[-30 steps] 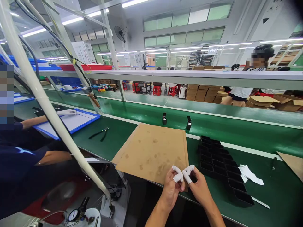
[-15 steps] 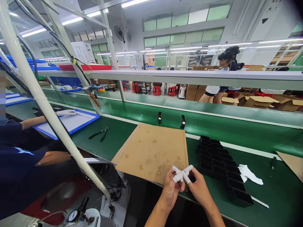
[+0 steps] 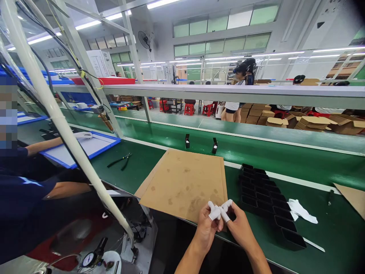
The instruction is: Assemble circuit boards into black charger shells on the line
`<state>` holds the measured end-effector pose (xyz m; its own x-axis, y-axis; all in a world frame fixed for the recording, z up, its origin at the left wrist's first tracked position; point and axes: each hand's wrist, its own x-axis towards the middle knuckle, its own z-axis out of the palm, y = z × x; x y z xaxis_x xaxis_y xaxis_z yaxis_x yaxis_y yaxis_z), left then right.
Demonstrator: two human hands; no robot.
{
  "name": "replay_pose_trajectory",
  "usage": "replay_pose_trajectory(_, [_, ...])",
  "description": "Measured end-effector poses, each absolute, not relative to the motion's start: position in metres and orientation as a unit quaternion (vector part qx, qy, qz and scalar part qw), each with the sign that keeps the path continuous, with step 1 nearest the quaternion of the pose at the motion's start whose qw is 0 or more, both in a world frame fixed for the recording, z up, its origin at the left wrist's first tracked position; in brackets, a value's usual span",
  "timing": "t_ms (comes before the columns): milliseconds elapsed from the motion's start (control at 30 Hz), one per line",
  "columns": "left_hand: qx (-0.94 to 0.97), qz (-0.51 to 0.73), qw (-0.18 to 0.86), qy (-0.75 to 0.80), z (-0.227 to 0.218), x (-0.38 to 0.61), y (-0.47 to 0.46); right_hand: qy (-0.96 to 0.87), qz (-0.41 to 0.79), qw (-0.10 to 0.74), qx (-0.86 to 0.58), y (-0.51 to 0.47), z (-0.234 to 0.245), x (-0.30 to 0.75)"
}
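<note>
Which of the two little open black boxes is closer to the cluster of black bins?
The right-hand box: it stands nearer the black bins, while the other box sits farther left.

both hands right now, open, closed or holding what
Left hand: curled; whether it pinches anything cannot be told.
Right hand: also curled, close against the left; no held item can be made out.

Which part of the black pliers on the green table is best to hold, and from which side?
Probably the two handles, from above on the near side: the pliers lie with them spread toward the near left, while the head points away, to the right. The left hand is nearer.
</note>
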<state>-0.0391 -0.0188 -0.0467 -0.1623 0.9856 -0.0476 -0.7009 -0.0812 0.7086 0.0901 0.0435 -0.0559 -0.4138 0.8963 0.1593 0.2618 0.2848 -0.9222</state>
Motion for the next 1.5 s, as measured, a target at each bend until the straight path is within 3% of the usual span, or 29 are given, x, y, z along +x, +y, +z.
replay_pose_trajectory(1500, [0.208,0.721,0.611,0.252,-0.0461,-0.0391,-0.0194,-0.726,0.433,0.353,-0.4,0.0454,-0.0613,0.0909])
